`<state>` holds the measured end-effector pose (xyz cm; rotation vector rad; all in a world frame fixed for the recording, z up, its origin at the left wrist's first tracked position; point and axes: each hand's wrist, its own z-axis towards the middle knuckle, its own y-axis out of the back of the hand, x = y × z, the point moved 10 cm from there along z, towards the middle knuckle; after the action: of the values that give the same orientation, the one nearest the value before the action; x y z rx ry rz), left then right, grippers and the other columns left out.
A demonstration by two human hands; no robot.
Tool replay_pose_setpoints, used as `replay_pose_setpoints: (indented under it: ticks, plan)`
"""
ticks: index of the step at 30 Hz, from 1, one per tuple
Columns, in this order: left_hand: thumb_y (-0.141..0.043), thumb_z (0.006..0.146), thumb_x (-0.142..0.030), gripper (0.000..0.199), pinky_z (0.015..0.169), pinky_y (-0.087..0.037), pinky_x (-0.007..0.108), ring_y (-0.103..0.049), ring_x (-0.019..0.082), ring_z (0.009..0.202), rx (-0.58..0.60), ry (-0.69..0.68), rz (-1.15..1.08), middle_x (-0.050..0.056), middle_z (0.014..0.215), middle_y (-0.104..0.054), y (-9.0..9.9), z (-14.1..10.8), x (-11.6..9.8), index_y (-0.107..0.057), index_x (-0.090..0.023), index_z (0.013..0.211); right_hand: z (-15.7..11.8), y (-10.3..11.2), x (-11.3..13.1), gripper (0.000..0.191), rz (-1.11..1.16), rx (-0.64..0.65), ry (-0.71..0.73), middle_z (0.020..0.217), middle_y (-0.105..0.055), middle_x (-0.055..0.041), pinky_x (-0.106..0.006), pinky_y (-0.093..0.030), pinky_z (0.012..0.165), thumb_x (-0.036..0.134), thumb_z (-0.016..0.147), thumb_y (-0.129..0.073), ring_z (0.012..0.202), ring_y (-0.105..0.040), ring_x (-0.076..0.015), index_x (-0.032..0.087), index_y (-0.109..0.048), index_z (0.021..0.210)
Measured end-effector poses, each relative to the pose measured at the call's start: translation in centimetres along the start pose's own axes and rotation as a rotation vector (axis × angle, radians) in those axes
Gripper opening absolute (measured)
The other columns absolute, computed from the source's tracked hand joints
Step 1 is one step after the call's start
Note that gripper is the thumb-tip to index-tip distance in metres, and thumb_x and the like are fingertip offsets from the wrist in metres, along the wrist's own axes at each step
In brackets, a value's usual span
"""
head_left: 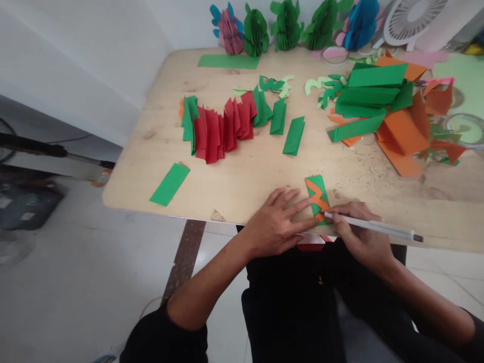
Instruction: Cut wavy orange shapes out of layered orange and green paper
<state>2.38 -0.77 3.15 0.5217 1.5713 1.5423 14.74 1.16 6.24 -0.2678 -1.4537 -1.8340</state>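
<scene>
At the table's front edge lies a green paper strip (319, 182) with a wavy orange paper cutout (316, 192) on top of it. My left hand (278, 219) is spread, its fingertips resting on the orange cutout and the green strip from the left. From the right, my right hand (365, 237) grips a white pen (378, 226) with a dark end. The pen's tip touches the edge of the orange cutout near its lower part. Another green paper piece (170, 184) lies flat to the left of my hands.
Folded red papers (223, 128) and green folded pieces (294, 136) stand mid-table. Stacked green papers (370, 96) and orange papers (404, 133) lie at right, near a tape roll (464, 130). Honeycomb paper figures (287, 27) and a white fan (412, 20) line the back.
</scene>
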Motion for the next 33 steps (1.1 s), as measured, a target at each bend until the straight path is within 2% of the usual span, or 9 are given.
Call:
replay_pose_setpoints:
  ticks: [9, 26, 33]
  plan:
    - [-0.048, 0.095, -0.04, 0.04, 0.113, -0.024, 0.057, -0.031, 0.033, 0.138, -0.015, -0.001, 0.002, 0.005, 0.15, -0.041, 0.14, 0.01, -0.05, -0.052, -0.032, 0.134, 0.0, 0.22, -0.48, 0.01, 0.006, -0.02, -0.045, 0.077, -0.072, -0.0018, -0.037, -0.05, 0.069, 0.025, 0.089, -0.055, 0.072, -0.065, -0.0193, 0.025, -0.064, 0.086]
    - [-0.05, 0.094, -0.04, 0.041, 0.113, -0.024, 0.056, -0.032, 0.033, 0.138, -0.022, 0.003, 0.0, 0.005, 0.149, -0.042, 0.27, 0.03, -0.06, -0.053, -0.033, 0.134, 0.09, 0.3, 0.1, 0.01, -0.013, -0.023, -0.006, 0.075, -0.071, -0.0013, -0.035, -0.048, 0.066, 0.023, 0.088, -0.054, 0.07, -0.064, -0.0182, 0.024, -0.064, 0.085]
    - [-0.045, 0.097, -0.041, 0.039, 0.113, -0.023, 0.056, -0.031, 0.033, 0.139, -0.021, 0.003, -0.001, 0.005, 0.149, -0.042, 0.14, 0.02, -0.02, -0.053, -0.033, 0.134, 0.04, 0.29, 0.06, 0.009, -0.019, -0.03, 0.001, 0.074, -0.071, -0.0017, -0.035, -0.049, 0.067, 0.022, 0.088, -0.055, 0.07, -0.064, -0.0181, 0.023, -0.063, 0.085]
